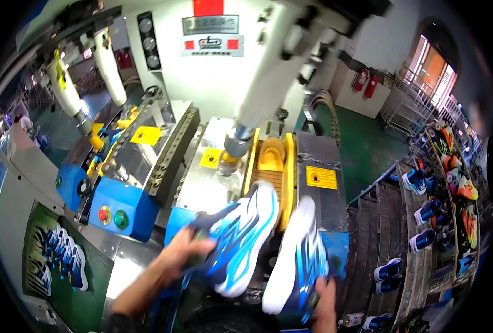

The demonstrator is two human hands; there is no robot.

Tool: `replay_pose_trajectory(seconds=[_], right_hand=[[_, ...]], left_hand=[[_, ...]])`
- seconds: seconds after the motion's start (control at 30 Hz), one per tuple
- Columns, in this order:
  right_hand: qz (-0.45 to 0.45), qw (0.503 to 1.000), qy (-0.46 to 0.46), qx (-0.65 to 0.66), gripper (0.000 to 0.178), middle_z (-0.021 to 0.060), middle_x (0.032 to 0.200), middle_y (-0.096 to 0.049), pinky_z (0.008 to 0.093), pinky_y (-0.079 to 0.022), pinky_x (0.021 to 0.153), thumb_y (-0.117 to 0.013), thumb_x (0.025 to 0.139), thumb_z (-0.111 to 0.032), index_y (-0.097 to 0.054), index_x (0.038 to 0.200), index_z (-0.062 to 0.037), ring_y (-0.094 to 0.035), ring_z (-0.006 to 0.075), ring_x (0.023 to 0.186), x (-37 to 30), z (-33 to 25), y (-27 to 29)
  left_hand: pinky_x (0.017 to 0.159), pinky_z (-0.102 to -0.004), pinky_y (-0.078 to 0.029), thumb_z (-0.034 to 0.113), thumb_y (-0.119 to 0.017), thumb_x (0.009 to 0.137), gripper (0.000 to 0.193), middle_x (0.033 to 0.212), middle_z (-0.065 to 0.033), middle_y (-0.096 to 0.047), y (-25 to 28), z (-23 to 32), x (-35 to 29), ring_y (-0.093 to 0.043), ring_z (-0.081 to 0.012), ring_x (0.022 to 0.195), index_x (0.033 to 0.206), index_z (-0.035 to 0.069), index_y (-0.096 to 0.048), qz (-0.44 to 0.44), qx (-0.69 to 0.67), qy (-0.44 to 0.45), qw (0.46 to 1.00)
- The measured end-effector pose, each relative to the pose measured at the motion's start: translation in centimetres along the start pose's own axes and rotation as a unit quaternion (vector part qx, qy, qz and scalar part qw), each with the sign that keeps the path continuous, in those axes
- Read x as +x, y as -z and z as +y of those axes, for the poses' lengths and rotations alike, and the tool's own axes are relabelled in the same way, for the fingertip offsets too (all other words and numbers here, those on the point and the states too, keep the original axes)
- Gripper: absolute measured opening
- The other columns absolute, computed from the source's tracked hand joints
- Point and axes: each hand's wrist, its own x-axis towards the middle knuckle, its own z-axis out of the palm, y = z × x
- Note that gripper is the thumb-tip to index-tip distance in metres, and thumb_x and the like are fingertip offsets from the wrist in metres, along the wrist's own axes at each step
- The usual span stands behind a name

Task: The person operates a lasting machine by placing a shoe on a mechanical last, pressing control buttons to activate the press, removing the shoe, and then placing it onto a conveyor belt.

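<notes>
My left hand (181, 254) is closed on a blue-and-white sneaker (239, 238), gripping it at the collar. The shoe is tilted, its thick white sole turned toward the right. A second sneaker (302, 263) of the same colours is in my right hand (324, 304), also gripped near its collar, with the toe pointing away from me. Both shoes are side by side, apart from each other, in front of a shoe press. Just beyond their toes lies the press's yellow-walled slot (287, 191), with a yellow-orange shoe-shaped form (272, 155) at its far end.
A thick white press arm (268, 72) hangs above the slot. To the left, a neighbouring station has a blue control box (121, 208) with red and green buttons. At right, slatted wooden tracks (368, 238) and a rack (452, 233) carry several shoes. More sneakers (66, 252) are at lower left.
</notes>
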Motion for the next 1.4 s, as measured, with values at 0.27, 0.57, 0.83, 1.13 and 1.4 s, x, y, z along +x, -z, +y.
replay_pose_trajectory(seconds=[0.27, 0.57, 0.83, 1.13, 1.4], right_hand=[[-0.222, 0.966, 0.079, -0.105, 0.040, 0.0182, 0.113, -0.067, 0.0375, -0.056, 0.088, -0.064, 0.094, -0.021, -0.055, 0.124, 0.0040, -0.069, 0.0276, 0.095, 27.4, -23.7, -24.8], [0.012, 0.811, 0.410, -0.416, 0.076, 0.0386, 0.122, -0.052, 0.0482, -0.043, 0.101, -0.069, 0.081, -0.024, -0.034, 0.135, 0.0153, -0.054, 0.0489, 0.115, 27.7, -16.7, -33.5], [0.061, 0.852, 0.354, -0.380, 0.080, 0.0306, 0.130, -0.053, 0.0459, -0.046, 0.101, -0.070, 0.079, -0.031, -0.036, 0.140, 0.0081, -0.055, 0.0426, 0.119, 22.8, -15.6, -33.4], [-0.051, 0.660, 0.700, -0.269, 0.056, 0.0301, 0.137, -0.047, 0.0515, -0.039, 0.105, -0.064, 0.084, -0.021, -0.050, 0.132, 0.0061, -0.049, 0.0464, 0.124, 0.5, -2.5, -36.7], [-0.210, 0.667, 0.642, -0.315, 0.045, 0.0220, 0.140, -0.048, 0.0562, -0.030, 0.113, -0.063, 0.090, -0.021, -0.052, 0.128, 0.0017, -0.042, 0.0376, 0.135, -1.6, 5.3, -43.1]], left_hand=[[0.052, -0.0272, -0.045, 0.020, -0.065, 0.086, 0.054, 0.075, 0.0008, -0.059, 11.7, -7.8, -11.4, -0.055, -0.0128, 0.059, 0.135, 0.004, -0.048, 0.265, -0.173, -0.221, 0.923], [0.100, -0.0420, -0.043, 0.028, -0.065, 0.092, 0.046, 0.125, -0.0115, -0.061, 15.8, -15.8, -18.4, -0.055, -0.0263, 0.114, 0.129, 0.001, -0.058, 0.613, -0.148, -0.095, 0.770], [0.089, -0.0358, -0.053, 0.025, -0.059, 0.097, 0.040, 0.118, -0.0085, -0.064, 24.4, -14.5, -19.4, -0.062, -0.0211, 0.102, 0.130, 0.003, -0.059, 0.410, -0.015, -0.115, 0.904], [0.080, -0.0419, -0.058, 0.016, -0.062, 0.091, 0.040, 0.107, -0.0115, -0.065, 26.3, -9.9, -16.3, -0.066, -0.0275, 0.094, 0.129, 0.004, -0.053, 0.324, -0.081, -0.009, 0.942], [0.082, -0.0390, -0.055, 0.021, -0.064, 0.091, 0.042, 0.108, -0.0122, -0.065, 30.4, -14.1, -22.9, -0.065, -0.0273, 0.094, 0.127, 0.001, -0.055, 0.383, -0.084, -0.001, 0.920]])
